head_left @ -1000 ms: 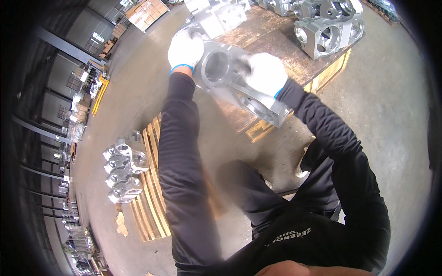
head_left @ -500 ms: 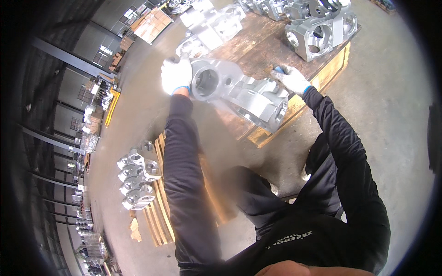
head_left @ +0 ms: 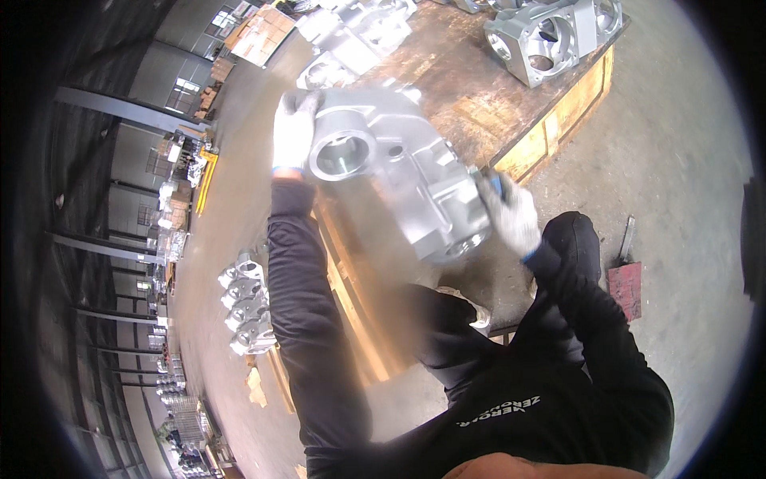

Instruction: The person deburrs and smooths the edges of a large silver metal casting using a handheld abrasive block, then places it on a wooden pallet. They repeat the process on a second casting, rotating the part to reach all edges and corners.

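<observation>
A large silver metal casting (head_left: 399, 164), with a round bore at one end and a boxy frame at the other, is tilted in front of me past the near edge of the workbench. My left hand (head_left: 294, 132), in a white glove, is closed on its upper left end beside the bore. My right hand (head_left: 511, 214), also gloved and slightly blurred, is at the casting's right end. A small blue object (head_left: 496, 184) shows between its fingers; its kind is not clear. Whether the casting still touches the bench is hidden.
The brown wooden workbench (head_left: 463, 88) carries more castings, one (head_left: 550, 40) at its right corner. Below left, several castings (head_left: 247, 303) stand by a wooden pallet (head_left: 347, 295). A red flat piece (head_left: 625, 291) lies on the floor at right, near my legs.
The casting has swung nearer me and its right end has dropped, away from the bench. My right hand has moved down with it; my left hand has shifted slightly left.
</observation>
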